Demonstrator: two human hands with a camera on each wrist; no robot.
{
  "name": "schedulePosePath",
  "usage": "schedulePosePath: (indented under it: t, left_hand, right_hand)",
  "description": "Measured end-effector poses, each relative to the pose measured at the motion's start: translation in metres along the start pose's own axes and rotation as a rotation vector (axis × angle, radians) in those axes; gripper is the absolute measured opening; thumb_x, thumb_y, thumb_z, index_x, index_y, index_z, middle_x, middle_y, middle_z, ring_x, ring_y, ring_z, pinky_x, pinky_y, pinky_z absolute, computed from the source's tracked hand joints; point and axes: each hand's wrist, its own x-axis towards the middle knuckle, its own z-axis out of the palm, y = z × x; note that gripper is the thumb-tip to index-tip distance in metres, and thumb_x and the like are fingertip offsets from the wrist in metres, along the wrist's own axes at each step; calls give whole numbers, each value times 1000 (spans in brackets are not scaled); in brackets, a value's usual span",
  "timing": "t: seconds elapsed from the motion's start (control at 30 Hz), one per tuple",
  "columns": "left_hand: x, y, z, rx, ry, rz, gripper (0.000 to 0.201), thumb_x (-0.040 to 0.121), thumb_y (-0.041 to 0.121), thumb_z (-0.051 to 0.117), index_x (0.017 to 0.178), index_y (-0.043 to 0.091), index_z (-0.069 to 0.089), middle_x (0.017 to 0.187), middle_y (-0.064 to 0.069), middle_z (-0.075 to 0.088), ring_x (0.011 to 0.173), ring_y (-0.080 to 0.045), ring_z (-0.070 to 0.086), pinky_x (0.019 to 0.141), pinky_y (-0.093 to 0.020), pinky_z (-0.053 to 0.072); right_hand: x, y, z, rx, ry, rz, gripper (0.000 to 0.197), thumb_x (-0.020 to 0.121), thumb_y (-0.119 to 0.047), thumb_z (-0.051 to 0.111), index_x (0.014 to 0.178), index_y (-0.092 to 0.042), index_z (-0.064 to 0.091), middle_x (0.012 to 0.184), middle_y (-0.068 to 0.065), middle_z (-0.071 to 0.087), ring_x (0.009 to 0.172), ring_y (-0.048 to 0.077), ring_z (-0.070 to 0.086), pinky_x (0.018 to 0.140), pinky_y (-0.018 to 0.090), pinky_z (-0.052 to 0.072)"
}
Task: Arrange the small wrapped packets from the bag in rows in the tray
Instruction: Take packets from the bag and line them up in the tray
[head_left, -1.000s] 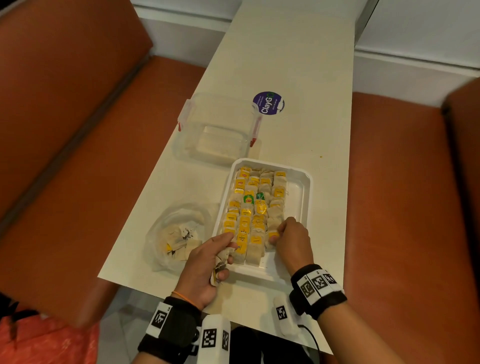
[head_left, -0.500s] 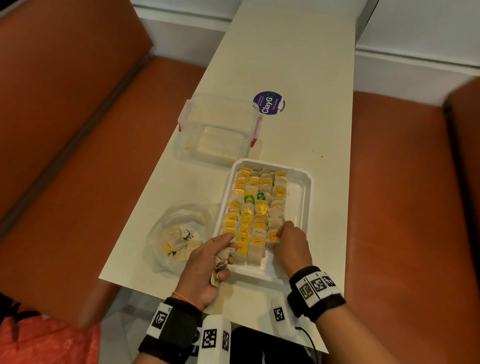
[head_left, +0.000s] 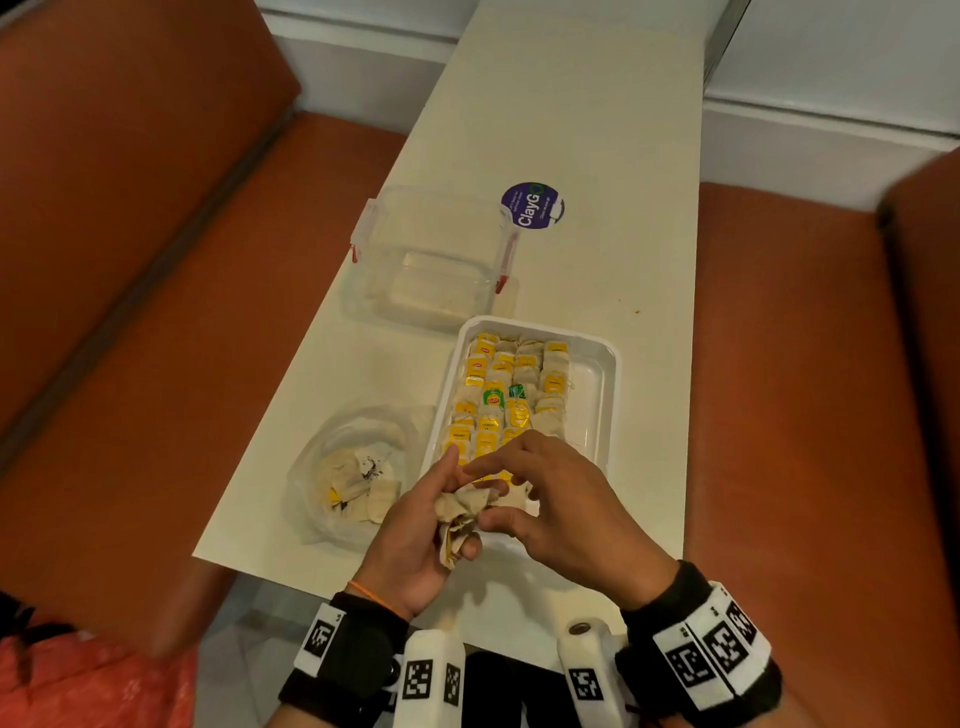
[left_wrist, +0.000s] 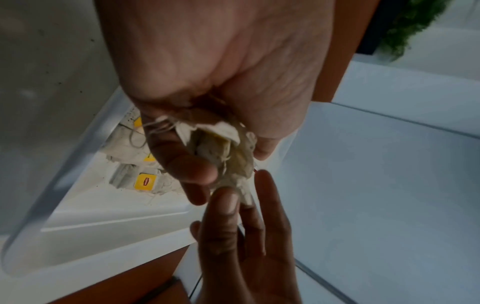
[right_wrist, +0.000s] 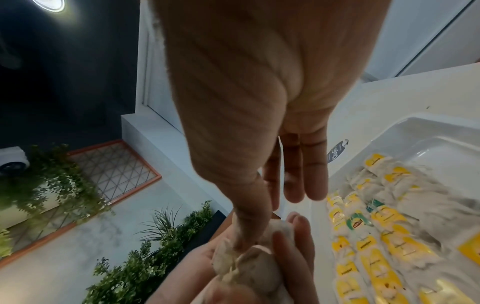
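Roughly, biggest to smallest:
bench: long cream-white bench (head_left: 561, 119) between orange-brown padded seats; carries everything, near end at the person so both hands reach without stretching.
clear box: lidless transparent plastic box with red clips (head_left: 431, 260), just beyond the tray; seemingly parked out of the work area, holds no packets I can see.
tray: white rectangular plastic tray (head_left: 597, 374), straight ahead of the person. Rows fill its left and middle; a bare strip runs along the right side, so judged mostly done.
bag: crumpled clear plastic bag (head_left: 353, 467) left of the tray, on the left hand's side, likely for easy grabbing; a few packets remain inside.
left hand: left hand (head_left: 415, 535) over the tray's near left corner, fingers curled round a bunch of packets; acts as the feeder.
right hand: right hand (head_left: 561, 499) just beside the left, over the tray's near end; thumb and fingertips pinch at the bunch, other fingers stretched out. Judged to be pulling one packet free for placing.
packets in tray: small beige paper-wrapped packets with yellow tags (head_left: 498, 395), two tagged green, overlapped in rows; beyond both hands.
held packets: crumpled beige bunch of packets (head_left: 467, 506) between the two hands, touching both, above the tray's near end; count unclear.
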Motion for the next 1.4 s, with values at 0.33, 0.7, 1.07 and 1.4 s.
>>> schedulePosePath:
  t: [0.33, 0.7, 1.07, 1.4]
  left_hand:
    - [-3, -7, 0, 154, 22, 24, 69, 97, 58, 60, 127, -4, 64, 96, -17, 69, 68, -21, 64, 36, -23, 37]
    - [-3, -16, 5, 380, 109, 208, 37, 80, 28, 86, 104, 3, 77, 86, -8, 73, 65, -15, 59, 40, -22, 33]
    - [3, -22, -9, 475, 210, 186, 20, 88, 25, 82, 102, 12, 81, 91, -9, 76, 68, -17, 59, 43, -24, 33]
    - [4, -21, -20, 446, 259, 168, 14, 91, 21, 79, 99, 10, 80, 91, -11, 76, 67, -15, 58, 44, -24, 32]
  right_hand:
    - [0, 3, -13, 397, 27, 209, 6, 95, -29, 74, 94, -29, 80, 88, -12, 78, 83, 6, 72, 81, 28, 58]
    - [-4, 21, -12, 753, 81, 479, 19, 97, -28, 72, 98, -11, 80, 88, 11, 79, 78, 20, 74, 73, 33, 61]
    - [-2, 76, 19, 332, 161, 553, 7, 93, -25, 77, 87, -23, 80, 77, -7, 76, 73, 13, 69, 72, 24, 55]
    - [20, 95, 51, -30, 34, 624, 17, 99, -13, 55, 101, -12, 72, 104, 9, 73, 94, 27, 64, 83, 32, 51]
